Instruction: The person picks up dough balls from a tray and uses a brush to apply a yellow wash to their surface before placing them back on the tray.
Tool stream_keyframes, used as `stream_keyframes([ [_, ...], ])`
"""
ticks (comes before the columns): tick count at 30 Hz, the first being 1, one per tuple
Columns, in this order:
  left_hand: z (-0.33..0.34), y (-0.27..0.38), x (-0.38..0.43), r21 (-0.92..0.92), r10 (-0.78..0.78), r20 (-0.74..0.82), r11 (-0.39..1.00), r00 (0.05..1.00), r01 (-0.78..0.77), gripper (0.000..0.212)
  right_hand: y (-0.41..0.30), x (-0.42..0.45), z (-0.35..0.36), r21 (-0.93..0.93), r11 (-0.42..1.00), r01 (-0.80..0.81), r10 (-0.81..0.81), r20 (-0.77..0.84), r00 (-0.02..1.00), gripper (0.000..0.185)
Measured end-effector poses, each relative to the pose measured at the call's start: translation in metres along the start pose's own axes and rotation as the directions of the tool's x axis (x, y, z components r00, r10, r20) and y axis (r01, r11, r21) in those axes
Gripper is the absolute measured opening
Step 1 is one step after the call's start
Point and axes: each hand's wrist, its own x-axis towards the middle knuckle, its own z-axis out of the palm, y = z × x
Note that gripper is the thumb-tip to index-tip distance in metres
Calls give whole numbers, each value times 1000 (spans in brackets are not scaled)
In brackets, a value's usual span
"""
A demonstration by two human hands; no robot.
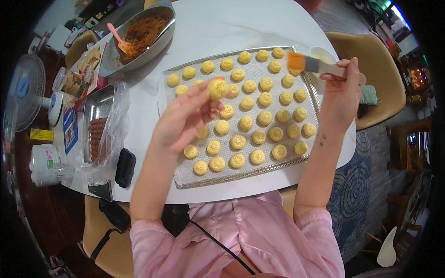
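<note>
Between the fingertips of my left hand (186, 120) is a round yellow pastry (218, 89) with a pattern pressed into its top, held above the tray. My right hand (342, 83) grips the handle of a flat pastry brush (309, 65). Its orange bristles hover over the tray's far right corner, apart from the held pastry. Below both hands lies a perforated metal baking tray (243, 173) lined with a white textured sheet. Rows of small yellow pastries (265, 118) sit on it, many stamped with a flower. Partly behind the brush stands a white bowl (321, 54).
A grey pan (158, 47) of brown shredded filling, with a pink spatula (116, 36), stands at the far left. Nearer are a metal tray (99, 100) of brown pieces, partly under clear plastic, a black case (125, 168) and a phone (100, 191). A chair (368, 76) adjoins the table's right edge.
</note>
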Motion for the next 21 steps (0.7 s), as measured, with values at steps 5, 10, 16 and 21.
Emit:
stream_keyframes([
  [5, 7, 30, 72, 729, -77, -19, 681, 997, 67, 38, -8, 46, -43, -348, 937, 18, -34, -38, 999, 29],
  [10, 36, 26, 139, 948, -150, -81, 293, 985, 123, 37, 12, 100, -88, -565, 819, 96, -116, 2, 993, 31],
  [16, 44, 3, 179, 988, -303, -143, 4, 942, 152, 35, 38, 108, -113, -702, 711, 48, -109, -43, 993, 34],
  [21, 46, -2, 183, 969, -267, -231, -154, 935, 196, 32, 47, 107, -110, -780, 625, 29, -97, -41, 994, 37],
])
